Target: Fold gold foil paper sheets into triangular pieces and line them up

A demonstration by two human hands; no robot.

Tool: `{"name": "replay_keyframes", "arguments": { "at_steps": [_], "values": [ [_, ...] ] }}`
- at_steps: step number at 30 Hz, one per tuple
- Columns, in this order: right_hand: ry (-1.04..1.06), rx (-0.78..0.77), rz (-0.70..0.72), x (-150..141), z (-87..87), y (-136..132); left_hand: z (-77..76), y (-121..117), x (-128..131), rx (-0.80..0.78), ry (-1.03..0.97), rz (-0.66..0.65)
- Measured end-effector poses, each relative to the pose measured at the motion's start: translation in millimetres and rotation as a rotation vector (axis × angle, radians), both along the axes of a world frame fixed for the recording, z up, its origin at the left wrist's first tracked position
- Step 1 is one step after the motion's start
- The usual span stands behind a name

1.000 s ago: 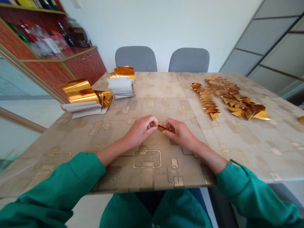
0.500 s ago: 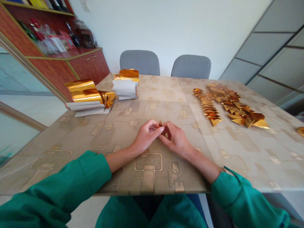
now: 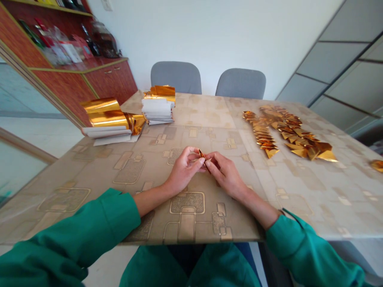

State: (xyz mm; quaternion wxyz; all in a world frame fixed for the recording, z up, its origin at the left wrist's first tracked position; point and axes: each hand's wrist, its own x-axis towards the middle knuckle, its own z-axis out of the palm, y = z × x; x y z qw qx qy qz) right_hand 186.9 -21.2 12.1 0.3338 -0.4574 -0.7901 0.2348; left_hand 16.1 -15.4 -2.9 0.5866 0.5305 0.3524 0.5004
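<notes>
A small folded piece of gold foil paper [image 3: 202,155] stands pinched between my hands at the middle of the table. My left hand [image 3: 185,169] holds one side of it with thumb and fingertips. My right hand [image 3: 224,173] grips the other side, its fingers partly hiding the lower end. Further right, folded gold foil triangles [image 3: 287,133] lie overlapping in long rows. Two stacks of white-backed gold foil sheets [image 3: 157,109] [image 3: 107,119] sit at the far left, with their gold ends curling up.
The patterned tabletop [image 3: 191,215] has its near edge under my forearms. A loose gold piece [image 3: 377,165] lies at the right edge of the view. Two grey chairs [image 3: 176,77] stand behind the table, and a red-brown cabinet [image 3: 110,79] stands at the far left.
The gold piece has gone from a flat strip lying crosswise to a small, more upright fold. My hands have moved closer together. The view has shifted slightly.
</notes>
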Motion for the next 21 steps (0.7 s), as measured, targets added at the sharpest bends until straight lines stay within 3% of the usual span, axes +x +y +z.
{"name": "replay_keyframes", "arguments": {
  "at_steps": [4, 7, 10, 15, 21],
  "values": [
    [-0.196, 0.0, -0.116, -3, 3.5, -6, -4.3, 0, 2, 0.074, 0.014, -0.022],
    [-0.348, -0.008, -0.197, -8, 4.9, -10, -6.7, 0, 4, 0.2, 0.101, 0.05],
    [-0.359, -0.005, -0.233, -12, 4.1, -12, -7.6, 0, 5, 0.239, 0.22, 0.1],
    [-0.371, 0.044, -0.286, -10, 0.1, -9, -8.0, 0, 5, 0.22, 0.339, 0.088],
    [-0.369, 0.078, -0.292, -8, -1.8, -6, -7.2, 5, 3, 0.002, 0.207, 0.062]
  ]
}}
